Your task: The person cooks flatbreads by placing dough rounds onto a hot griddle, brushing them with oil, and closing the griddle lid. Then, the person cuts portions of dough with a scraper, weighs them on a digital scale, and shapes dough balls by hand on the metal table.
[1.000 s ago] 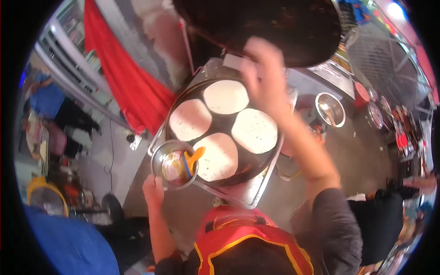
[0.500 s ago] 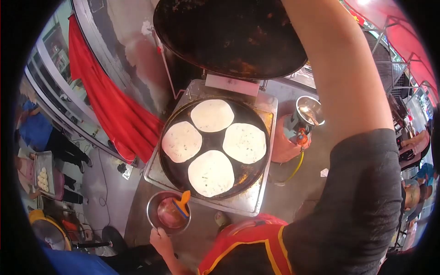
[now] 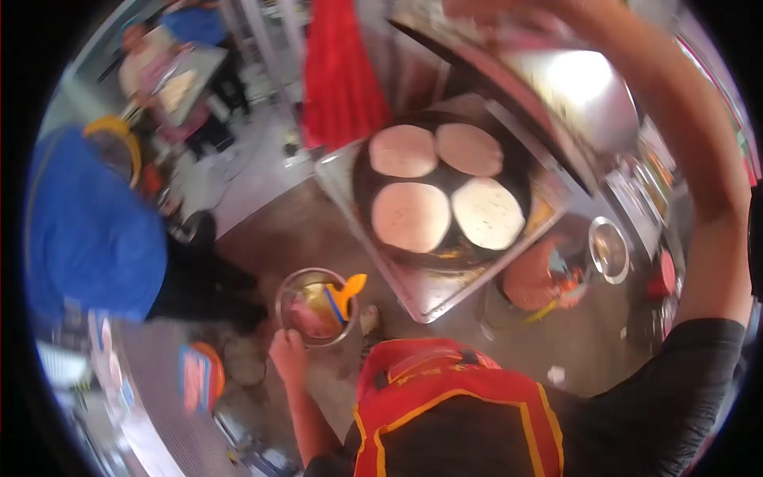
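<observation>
My left hand (image 3: 288,357), its fingers pinching the near rim of a round silver metal bowl (image 3: 280,306), holds it out beside a square silver metal cooker (image 3: 425,300); a bright orange brush with a blue band (image 3: 345,296) rests inside, its handle jutting over the edge. On the cooker, four round, pale flatbreads (image 3: 411,218) lie in a wide, dark, round pan (image 3: 517,176), two by two. My right hand (image 3: 481,11) is up at the top of the view, near a large, dark-edged lid (image 3: 494,81) standing tilted behind the pan; blur hides its fingers, so I cannot tell their state. At left, a person in a blue top (image 3: 95,226) stands near.
</observation>
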Demonstrator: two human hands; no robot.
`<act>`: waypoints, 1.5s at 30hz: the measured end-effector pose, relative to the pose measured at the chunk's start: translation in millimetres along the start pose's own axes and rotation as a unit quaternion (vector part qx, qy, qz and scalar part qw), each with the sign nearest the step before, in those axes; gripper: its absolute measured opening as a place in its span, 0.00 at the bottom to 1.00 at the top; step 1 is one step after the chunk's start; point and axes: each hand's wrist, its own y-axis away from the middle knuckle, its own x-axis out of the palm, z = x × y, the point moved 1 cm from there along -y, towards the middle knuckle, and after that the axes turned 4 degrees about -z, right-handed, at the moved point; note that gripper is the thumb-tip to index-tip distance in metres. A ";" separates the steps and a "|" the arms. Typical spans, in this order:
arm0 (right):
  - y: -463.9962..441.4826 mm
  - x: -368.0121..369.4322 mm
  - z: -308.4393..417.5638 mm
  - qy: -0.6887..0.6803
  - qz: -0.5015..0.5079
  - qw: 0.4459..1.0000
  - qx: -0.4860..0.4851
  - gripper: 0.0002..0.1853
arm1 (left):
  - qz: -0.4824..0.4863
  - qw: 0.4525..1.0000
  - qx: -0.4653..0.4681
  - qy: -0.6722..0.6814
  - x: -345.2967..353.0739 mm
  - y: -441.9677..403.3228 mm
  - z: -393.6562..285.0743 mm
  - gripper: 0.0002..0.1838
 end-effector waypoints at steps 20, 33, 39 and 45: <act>-200.6 425.7 389.3 -0.215 0.088 0.971 0.052 0.17 | -0.056 0.964 -0.255 -0.060 -42.4 202.5 -2.8 0.13; 169.8 161.1 98.0 -0.629 -0.159 0.761 -0.010 0.18 | -0.156 0.966 -0.202 0.034 -34.5 162.9 -235.8 0.14; 357.3 341.0 -12.9 -0.655 -0.398 0.560 0.314 0.15 | -0.140 0.937 -0.207 0.243 -14.0 114.9 -302.5 0.11; 440.9 413.0 10.0 -0.686 -0.384 0.488 0.380 0.13 | -0.103 0.946 -0.082 0.295 25.6 49.1 -381.6 0.12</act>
